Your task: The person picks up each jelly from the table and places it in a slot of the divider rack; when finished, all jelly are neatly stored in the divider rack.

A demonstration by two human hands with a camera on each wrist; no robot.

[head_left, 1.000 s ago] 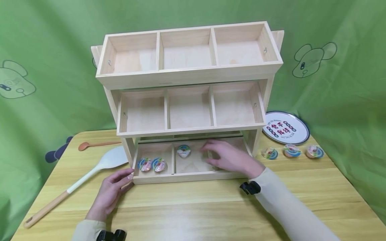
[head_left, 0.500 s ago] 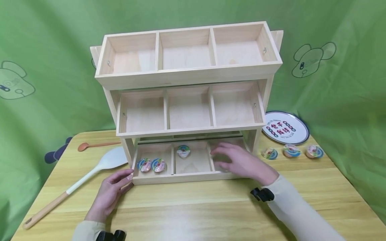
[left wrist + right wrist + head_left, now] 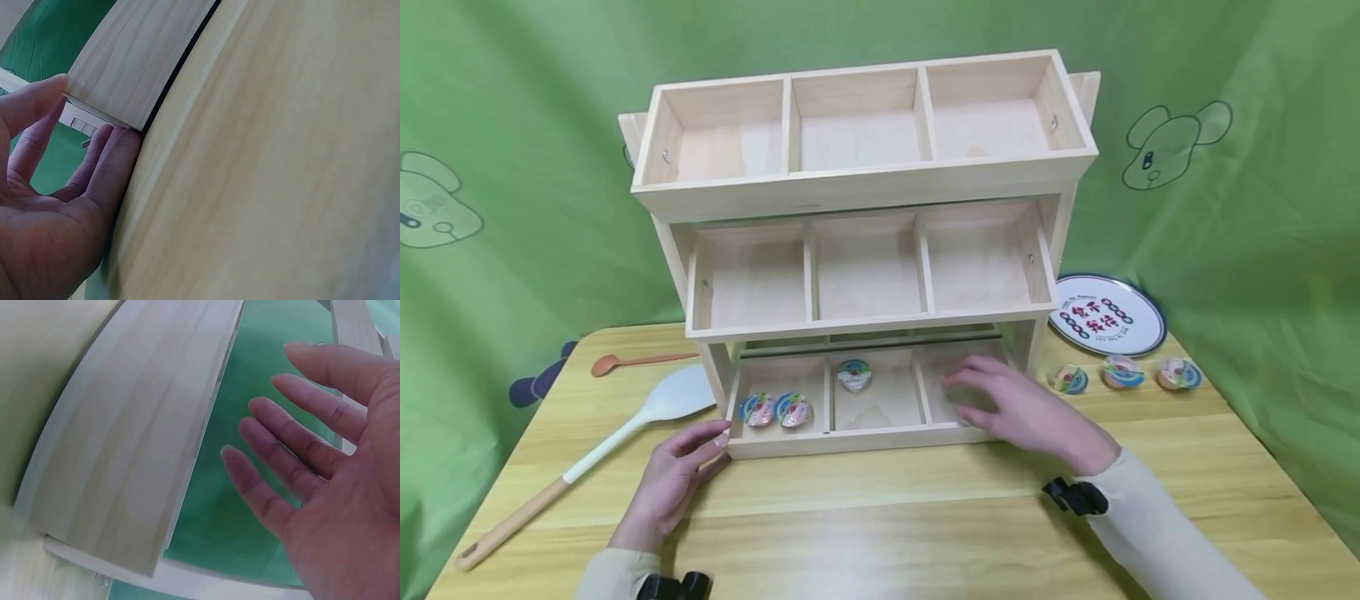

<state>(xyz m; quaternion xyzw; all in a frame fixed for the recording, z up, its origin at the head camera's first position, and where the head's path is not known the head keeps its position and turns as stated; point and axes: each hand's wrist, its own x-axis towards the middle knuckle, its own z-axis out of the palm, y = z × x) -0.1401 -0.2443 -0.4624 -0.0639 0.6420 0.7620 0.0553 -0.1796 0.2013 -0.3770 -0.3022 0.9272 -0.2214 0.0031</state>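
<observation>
A three-tier wooden rack has three compartments in each tier. In its bottom tray, two small lidded jelly cups sit in the left compartment and another jelly cup in the middle one. My left hand touches the tray's front left corner, thumb at the upper edge and fingers against the end. Over the right compartment is my right hand, its fingers spread and loosely bent with nothing between them. It hides part of that compartment.
Three jelly cups stand in a row right of the rack, before a round plate with red lettering. On the left lie a white spatula with a wooden handle and a small brown spoon. A green curtain hangs behind.
My right hand has moved right, from the middle compartment's edge to over the right compartment. My left hand stays at the tray corner. The cups have not moved.
</observation>
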